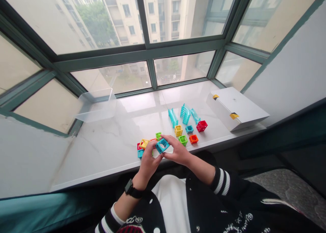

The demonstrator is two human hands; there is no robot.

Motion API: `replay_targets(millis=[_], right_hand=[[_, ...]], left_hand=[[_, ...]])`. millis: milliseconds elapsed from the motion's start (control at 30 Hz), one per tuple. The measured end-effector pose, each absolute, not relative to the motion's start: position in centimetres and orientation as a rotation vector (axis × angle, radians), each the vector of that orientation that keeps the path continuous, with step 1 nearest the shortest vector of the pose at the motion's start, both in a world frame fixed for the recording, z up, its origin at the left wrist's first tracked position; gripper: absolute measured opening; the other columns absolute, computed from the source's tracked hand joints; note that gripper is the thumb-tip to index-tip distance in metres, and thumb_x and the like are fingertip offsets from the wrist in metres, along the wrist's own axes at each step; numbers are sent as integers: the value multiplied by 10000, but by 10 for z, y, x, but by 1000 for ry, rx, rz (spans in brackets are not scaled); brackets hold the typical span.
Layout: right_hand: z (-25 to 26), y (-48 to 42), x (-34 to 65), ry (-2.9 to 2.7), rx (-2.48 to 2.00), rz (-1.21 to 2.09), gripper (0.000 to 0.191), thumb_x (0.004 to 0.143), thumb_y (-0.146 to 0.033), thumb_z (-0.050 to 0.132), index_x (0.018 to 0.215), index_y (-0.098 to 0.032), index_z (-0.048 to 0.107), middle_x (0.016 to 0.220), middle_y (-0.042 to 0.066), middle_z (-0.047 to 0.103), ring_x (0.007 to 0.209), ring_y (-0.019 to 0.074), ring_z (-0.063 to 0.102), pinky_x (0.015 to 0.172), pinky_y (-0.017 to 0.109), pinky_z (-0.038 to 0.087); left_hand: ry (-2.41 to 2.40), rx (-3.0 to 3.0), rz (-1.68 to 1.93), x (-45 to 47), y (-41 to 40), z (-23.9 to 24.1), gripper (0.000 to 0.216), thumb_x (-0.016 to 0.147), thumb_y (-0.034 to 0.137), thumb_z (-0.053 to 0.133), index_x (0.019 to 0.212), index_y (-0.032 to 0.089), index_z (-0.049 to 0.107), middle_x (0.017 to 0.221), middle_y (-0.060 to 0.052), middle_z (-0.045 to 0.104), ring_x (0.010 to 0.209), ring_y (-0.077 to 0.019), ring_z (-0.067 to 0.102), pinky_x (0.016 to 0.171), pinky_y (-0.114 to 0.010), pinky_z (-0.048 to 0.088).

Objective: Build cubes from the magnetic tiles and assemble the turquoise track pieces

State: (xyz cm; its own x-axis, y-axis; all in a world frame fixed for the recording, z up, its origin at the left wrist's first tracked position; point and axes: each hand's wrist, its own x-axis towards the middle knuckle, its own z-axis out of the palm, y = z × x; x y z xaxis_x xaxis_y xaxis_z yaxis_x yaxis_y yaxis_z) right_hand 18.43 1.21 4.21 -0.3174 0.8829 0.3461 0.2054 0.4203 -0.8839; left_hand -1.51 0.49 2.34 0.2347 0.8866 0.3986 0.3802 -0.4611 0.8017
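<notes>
Between my two hands, above the front edge of the white sill, is a blue toy block with a round hole in its top face. My left hand grips it from the left, wearing a black watch at the wrist. From the right, the fingers and thumb of my right hand close on the same block. Just behind my left hand sit joined blocks, among them a yellow block and a blue one; the hand partly covers them. A green block shows behind the held one.
Right of my hands stand a yellow block, a green block, an orange block and a red block. Behind them lie clear turquoise track pieces. A clear plastic bin is at left, a white box at right.
</notes>
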Motion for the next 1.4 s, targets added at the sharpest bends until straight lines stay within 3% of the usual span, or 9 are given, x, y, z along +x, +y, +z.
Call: replay_targets(millis=[100,233,433,667,800,1000,1200,1400], right_hand=[[41,12,184,-1800,-967,886,850,825,-266,818,1591,-315,454,1455,112,603,1358,318,563,1172,498,451],[43,13,189,-1782,-1012,882,862,815,-246,807,1597,-290,448,1447,114,612,1320,303,597,1123,477,508],[52,15,228,-1659,-1196,806,779,838,-279,788,1559,-273,493,1457,113,624,1325,293,611,1051,423,571],[35,29,307,-1303,-1500,688,746,824,-402,808,1508,-258,547,1407,107,662,1174,277,708,1052,453,593],[15,33,333,-1249,-1610,613,769,804,-426,810,1506,-252,550,1435,117,649,1225,296,691,1081,478,578],[-6,39,336,-1362,-1714,545,756,830,-352,758,1539,-275,508,1478,115,626,1289,308,658,1069,486,581],[-21,54,328,-1503,-1784,459,700,869,-326,709,1539,-262,514,1476,134,620,1345,324,613,1101,507,550],[-34,67,323,-1554,-1828,380,677,890,-312,674,1539,-219,505,1481,152,608,1405,323,560,1183,513,474]], left_hand=[[1156,1998,1212,-14,6,23,394,941,367,712,1292,254,572,1289,-105,662,1226,-287,636,1047,-490,549],[1152,2014,1198,-8,4,26,376,970,317,672,1327,260,565,1306,-97,651,1260,-281,619,1105,-514,512],[1069,1928,1054,7,1,16,656,972,347,685,1553,278,389,1486,-141,575,1271,-269,647,1097,-488,539],[1210,1982,598,9,16,-40,602,933,329,673,1500,240,489,1529,-139,564,1445,-307,528,1234,-544,409],[1290,2015,470,11,26,-65,645,907,307,678,1511,201,479,1548,-157,547,1469,-312,502,1255,-530,384],[1261,2123,382,21,34,-72,655,902,278,656,1527,216,471,1574,-142,524,1479,-301,490,1262,-512,383],[1230,2247,131,22,36,-73,735,764,132,690,1483,194,552,1657,-165,429,1532,-354,421,1274,-507,372],[1221,2281,27,22,35,-72,789,765,72,608,1539,179,493,1689,-159,385,1568,-332,369,1286,-505,351]])
